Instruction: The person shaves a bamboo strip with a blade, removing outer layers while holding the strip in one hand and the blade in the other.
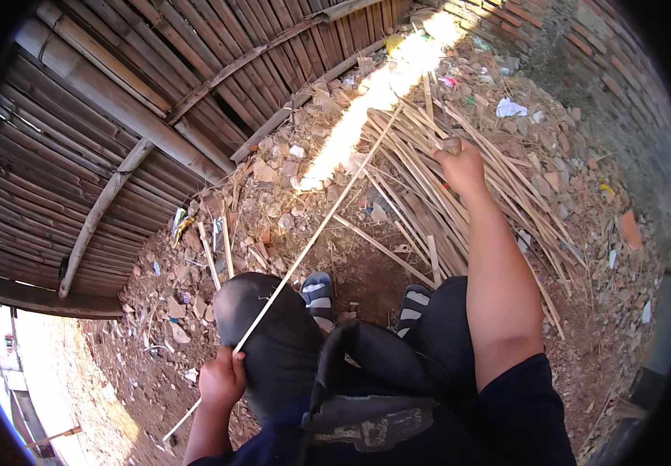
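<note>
My left hand [223, 378] is closed round a long, thin bamboo strip [321, 225] near its lower end. The strip slants over my left knee and up to the far end of a pile of similar bamboo strips [436, 203]. Above that pile, my right arm is stretched forward. The fingers of my right hand [462, 165] are curled round a short brownish object [450, 145]; its kind is not clear, and the hand hides part of it.
A slatted bamboo wall [118, 147] rises on the left, and a brick wall [584, 46] stands at the far right. Rubble and scraps cover the ground [172, 373]. My sandalled feet [318, 299] are between me and the pile. Bright sunlight falls across the far rubble.
</note>
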`<action>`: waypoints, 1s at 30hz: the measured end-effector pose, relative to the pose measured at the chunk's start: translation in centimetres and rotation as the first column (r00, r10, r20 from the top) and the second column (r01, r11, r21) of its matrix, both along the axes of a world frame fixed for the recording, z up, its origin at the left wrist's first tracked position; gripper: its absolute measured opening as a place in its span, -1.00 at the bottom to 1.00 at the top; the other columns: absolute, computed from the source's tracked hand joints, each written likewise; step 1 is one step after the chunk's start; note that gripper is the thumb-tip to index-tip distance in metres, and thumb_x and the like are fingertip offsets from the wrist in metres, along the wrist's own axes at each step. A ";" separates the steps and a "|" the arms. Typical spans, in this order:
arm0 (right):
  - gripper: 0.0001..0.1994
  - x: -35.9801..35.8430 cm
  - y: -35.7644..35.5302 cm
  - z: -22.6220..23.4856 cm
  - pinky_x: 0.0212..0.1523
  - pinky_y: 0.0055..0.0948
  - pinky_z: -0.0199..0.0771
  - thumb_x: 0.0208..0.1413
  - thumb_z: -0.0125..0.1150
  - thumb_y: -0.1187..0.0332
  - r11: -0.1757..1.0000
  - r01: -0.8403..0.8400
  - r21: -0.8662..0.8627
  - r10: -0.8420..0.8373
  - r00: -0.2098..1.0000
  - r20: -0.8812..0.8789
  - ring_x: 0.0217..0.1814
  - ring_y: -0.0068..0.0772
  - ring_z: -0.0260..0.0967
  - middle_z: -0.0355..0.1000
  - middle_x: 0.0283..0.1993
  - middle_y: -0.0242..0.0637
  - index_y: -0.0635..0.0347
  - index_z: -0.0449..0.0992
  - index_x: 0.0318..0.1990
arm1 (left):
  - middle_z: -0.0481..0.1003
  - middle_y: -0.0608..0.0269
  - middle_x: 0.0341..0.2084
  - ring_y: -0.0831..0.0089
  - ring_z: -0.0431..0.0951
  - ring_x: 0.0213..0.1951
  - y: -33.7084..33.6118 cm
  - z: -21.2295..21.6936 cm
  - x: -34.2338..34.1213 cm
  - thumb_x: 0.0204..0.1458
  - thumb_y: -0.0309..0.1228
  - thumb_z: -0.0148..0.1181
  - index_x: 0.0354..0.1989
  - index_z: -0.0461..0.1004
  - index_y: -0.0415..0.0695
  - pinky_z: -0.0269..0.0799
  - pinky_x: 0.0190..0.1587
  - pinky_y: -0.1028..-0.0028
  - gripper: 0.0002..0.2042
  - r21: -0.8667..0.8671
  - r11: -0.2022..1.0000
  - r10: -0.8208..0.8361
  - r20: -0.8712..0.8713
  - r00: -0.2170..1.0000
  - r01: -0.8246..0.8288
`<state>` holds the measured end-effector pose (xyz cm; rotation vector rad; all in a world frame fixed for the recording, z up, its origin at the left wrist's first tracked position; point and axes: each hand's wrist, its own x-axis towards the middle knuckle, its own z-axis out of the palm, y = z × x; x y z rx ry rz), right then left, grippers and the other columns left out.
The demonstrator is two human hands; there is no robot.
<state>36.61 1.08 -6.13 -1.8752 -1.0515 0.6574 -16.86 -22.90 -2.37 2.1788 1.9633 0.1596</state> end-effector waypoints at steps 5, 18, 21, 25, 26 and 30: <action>-0.67 -2.1 -0.6 2.3 -0.04 -0.24 0.50 0.10 0.47 0.19 0.988 -0.037 0.149 0.047 0.997 -0.069 -0.16 -0.19 0.59 0.65 -0.22 -0.14 0.23 0.64 -0.10 | 0.51 -0.17 -0.65 -0.24 0.58 -0.53 0.2 0.8 0.8 0.35 -0.21 0.11 -0.28 0.40 -0.16 0.45 -0.48 -0.12 -0.74 -0.030 0.999 0.017 -0.046 0.999 -0.018; -0.61 -14.9 -6.2 5.8 -0.08 -0.01 0.54 0.08 0.44 0.11 0.524 -0.795 -0.305 0.836 0.414 0.360 -0.13 0.09 0.57 0.59 -0.29 0.00 0.14 0.65 -0.03 | 0.49 -0.18 -0.66 -0.27 0.55 -0.53 0.4 1.8 1.6 0.38 -0.21 0.06 -0.33 0.36 -0.18 0.41 -0.47 -0.12 -0.70 -0.096 0.994 0.057 -0.010 0.998 -0.058; -0.70 -15.3 -6.2 4.5 -0.08 0.04 0.57 0.04 0.42 0.18 0.518 -0.803 -0.295 0.840 0.411 0.355 -0.12 0.10 0.59 0.60 -0.29 -0.06 0.06 0.66 -0.09 | 0.49 -0.18 -0.66 -0.27 0.55 -0.53 0.3 1.3 1.7 0.38 -0.20 0.06 -0.33 0.36 -0.17 0.41 -0.47 -0.14 -0.70 -0.066 0.995 0.072 -0.016 0.997 -0.073; -0.78 -17.1 -6.4 3.9 -0.12 0.05 0.59 -0.01 0.33 0.30 0.541 -0.785 -0.301 0.833 0.453 0.317 -0.15 0.09 0.60 0.61 -0.31 -0.11 0.04 0.65 -0.16 | 0.49 -0.17 -0.66 -0.27 0.55 -0.53 0.0 1.0 2.1 0.38 -0.19 0.06 -0.33 0.36 -0.17 0.43 -0.46 -0.14 -0.69 -0.053 0.992 0.119 0.016 0.993 -0.118; -0.78 -18.0 -6.9 4.1 -0.12 0.05 0.59 -0.01 0.33 0.30 0.536 -0.788 -0.303 0.836 0.448 0.316 -0.15 0.09 0.60 0.61 -0.31 -0.11 0.04 0.65 -0.16 | 0.49 -0.17 -0.66 -0.27 0.55 -0.53 -0.1 1.1 2.3 0.38 -0.19 0.06 -0.33 0.36 -0.17 0.43 -0.46 -0.14 -0.69 -0.055 0.991 0.124 0.017 0.992 -0.123; -0.77 -19.0 -6.7 2.8 -0.14 0.03 0.57 0.03 0.36 0.24 0.416 -0.827 -0.378 0.890 0.284 0.357 -0.17 0.15 0.59 0.59 -0.33 -0.01 0.11 0.63 -0.18 | 0.51 -0.16 -0.65 -0.26 0.57 -0.52 -0.1 1.0 2.4 0.38 -0.20 0.06 -0.34 0.37 -0.16 0.46 -0.46 -0.13 -0.70 -0.057 0.990 0.131 -0.020 0.991 -0.132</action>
